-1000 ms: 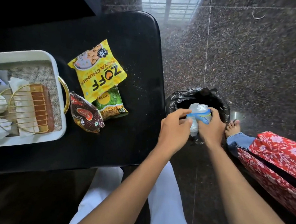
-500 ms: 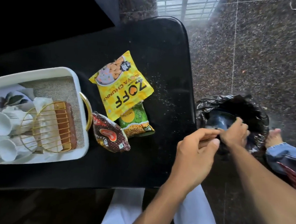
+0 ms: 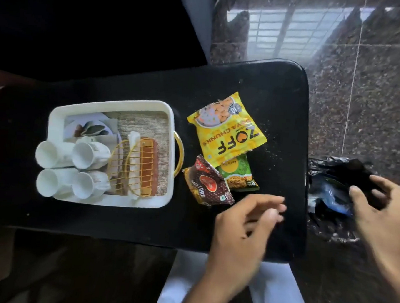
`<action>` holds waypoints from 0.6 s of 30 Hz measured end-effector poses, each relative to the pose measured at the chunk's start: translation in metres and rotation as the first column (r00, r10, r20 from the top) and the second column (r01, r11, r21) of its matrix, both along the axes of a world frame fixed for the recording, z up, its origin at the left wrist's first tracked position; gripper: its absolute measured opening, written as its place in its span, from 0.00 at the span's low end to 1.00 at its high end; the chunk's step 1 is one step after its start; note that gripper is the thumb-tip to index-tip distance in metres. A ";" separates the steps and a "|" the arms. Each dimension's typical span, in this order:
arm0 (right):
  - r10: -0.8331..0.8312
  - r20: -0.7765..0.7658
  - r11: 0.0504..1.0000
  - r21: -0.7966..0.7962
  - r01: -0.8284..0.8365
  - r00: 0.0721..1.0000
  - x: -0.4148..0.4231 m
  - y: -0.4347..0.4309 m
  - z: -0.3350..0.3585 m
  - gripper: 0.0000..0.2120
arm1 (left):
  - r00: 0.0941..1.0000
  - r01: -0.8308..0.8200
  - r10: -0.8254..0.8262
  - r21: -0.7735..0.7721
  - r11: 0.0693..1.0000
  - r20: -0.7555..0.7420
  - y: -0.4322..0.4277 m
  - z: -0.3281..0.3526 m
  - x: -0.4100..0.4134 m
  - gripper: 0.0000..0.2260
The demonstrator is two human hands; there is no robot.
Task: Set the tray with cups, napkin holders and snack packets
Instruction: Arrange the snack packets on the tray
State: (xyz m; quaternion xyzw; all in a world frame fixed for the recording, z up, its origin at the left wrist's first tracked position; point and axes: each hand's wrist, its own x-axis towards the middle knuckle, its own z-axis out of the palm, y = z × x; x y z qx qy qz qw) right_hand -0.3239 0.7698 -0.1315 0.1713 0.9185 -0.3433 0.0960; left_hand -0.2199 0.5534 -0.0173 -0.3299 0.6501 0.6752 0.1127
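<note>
White tray [image 3: 112, 102] sits left of centre on black table [image 3: 118, 221]; inside it, four white cups [image 3: 85, 155] lie on their sides at its 9 o'clock end, mouths toward 9; gold wire napkin holders [image 3: 143, 168] with white napkins lie at its 3 o'clock end, touching the cups; gold handle on the 3 o'clock rim. Snack packets lie on the table outside the tray, at 3 o'clock from it: yellow packet [image 3: 226, 134] overlaps green packet [image 3: 237, 175]; brown packet [image 3: 207, 187] overlaps the green one at its 8 o'clock. Left hand [image 3: 241, 230] hovers at 5 o'clock of the brown packet, fingers loosely curled, holding nothing. Right hand [image 3: 383, 218] is over the black-lined bin [image 3: 330, 165] on the floor at the table's 3 o'clock, fingers spread, nothing gripped; blue wrapper [image 3: 333, 196] lies in the bin.
</note>
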 end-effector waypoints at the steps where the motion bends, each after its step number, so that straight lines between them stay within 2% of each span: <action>1: 0.033 -0.021 0.999 -0.034 -0.034 0.999 0.005 -0.010 0.017 0.17 | 0.999 -0.047 0.046 -0.030 0.998 -0.028 -0.012 0.006 0.006 0.10; 4: 0.100 -0.031 0.980 -0.169 -0.103 0.995 0.028 -0.044 0.060 0.16 | 0.981 -0.176 0.161 -0.144 0.974 -0.110 -0.053 0.018 0.020 0.10; 7: 0.135 -0.013 0.926 -0.354 -0.130 0.991 0.054 -0.086 0.086 0.15 | 0.976 -0.197 0.160 -0.291 0.936 -0.148 -0.089 0.021 0.028 0.11; 10: 0.172 -0.011 0.897 -0.411 -0.161 0.985 0.078 -0.124 0.089 0.17 | 0.994 -0.077 0.031 -0.485 0.871 -0.102 -0.113 0.015 0.026 0.14; 12: 0.215 0.007 0.905 -0.378 -0.196 0.977 0.089 -0.143 0.084 0.19 | 0.997 0.051 -0.079 -0.575 0.817 -0.025 -0.122 0.009 0.020 0.17; 15: 0.304 0.014 0.912 -0.292 -0.287 0.953 0.098 -0.163 0.074 0.22 | 0.974 0.221 -0.206 -0.589 0.777 0.093 -0.127 -0.001 0.010 0.21; 18: 0.352 0.012 0.899 -0.284 -0.335 0.936 0.102 -0.178 0.067 0.22 | 0.959 0.283 -0.246 -0.556 0.782 0.143 -0.131 -0.010 0.005 0.23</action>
